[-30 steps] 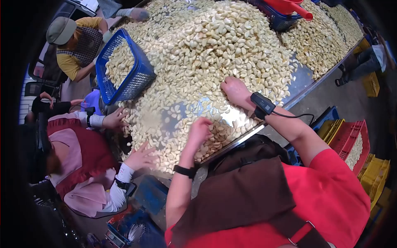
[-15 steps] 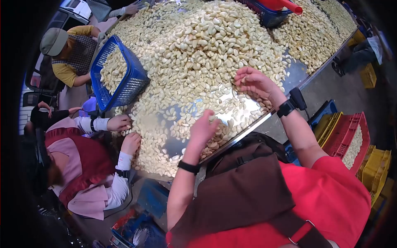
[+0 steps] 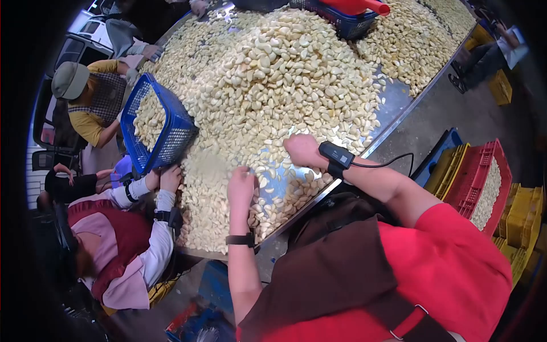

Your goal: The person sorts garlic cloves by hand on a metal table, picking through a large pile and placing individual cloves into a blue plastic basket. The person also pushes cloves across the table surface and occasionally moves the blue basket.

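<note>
Pale cloves (image 3: 285, 74) are heaped on a metal table (image 3: 394, 105), with a thinner scatter on the near side, where metal is exposed between the hands. The left hand (image 3: 241, 192) is held over the scatter, fingers curled; whether a clove is pinched cannot be told. The right hand (image 3: 303, 150) is placed at the heap's near foot, fingers bent and mostly hidden; their grip cannot be determined. Cloves are also contained in a blue basket (image 3: 181, 135), near a co-worker's hand (image 3: 171, 178).
</note>
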Available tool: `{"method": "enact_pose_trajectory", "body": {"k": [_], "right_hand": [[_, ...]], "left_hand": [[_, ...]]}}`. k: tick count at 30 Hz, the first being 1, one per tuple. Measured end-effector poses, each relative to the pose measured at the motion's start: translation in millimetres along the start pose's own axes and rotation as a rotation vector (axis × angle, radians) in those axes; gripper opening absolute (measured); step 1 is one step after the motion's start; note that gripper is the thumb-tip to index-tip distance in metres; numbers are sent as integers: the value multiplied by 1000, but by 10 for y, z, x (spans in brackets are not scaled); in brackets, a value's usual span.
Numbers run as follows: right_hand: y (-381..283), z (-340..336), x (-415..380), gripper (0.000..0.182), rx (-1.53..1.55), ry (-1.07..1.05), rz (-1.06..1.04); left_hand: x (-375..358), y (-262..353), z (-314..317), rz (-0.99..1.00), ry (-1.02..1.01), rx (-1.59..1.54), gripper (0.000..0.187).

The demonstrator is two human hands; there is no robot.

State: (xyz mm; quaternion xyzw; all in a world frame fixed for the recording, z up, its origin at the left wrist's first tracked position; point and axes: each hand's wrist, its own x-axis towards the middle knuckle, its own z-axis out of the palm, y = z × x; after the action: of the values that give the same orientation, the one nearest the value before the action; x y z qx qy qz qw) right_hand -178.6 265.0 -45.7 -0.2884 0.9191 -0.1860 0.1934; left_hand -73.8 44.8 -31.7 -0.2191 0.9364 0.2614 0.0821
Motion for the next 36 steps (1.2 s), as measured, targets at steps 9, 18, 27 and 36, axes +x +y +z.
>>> {"method": "enact_pose_trajectory", "body": {"k": [9, 18, 27, 36], "right_hand": [[1316, -942, -644, 18, 1531, 65, 226], [814, -354, -149, 13, -104, 388, 143], [192, -118, -295, 27, 104, -102, 31], [483, -274, -232, 19, 1339, -218, 170]], "left_hand": [[83, 1061, 269, 144, -91, -292, 27], [374, 897, 690, 97, -44, 36, 48], [-172, -439, -56, -336, 21, -14, 52], [-60, 997, 651, 99, -149, -843, 32]]}}
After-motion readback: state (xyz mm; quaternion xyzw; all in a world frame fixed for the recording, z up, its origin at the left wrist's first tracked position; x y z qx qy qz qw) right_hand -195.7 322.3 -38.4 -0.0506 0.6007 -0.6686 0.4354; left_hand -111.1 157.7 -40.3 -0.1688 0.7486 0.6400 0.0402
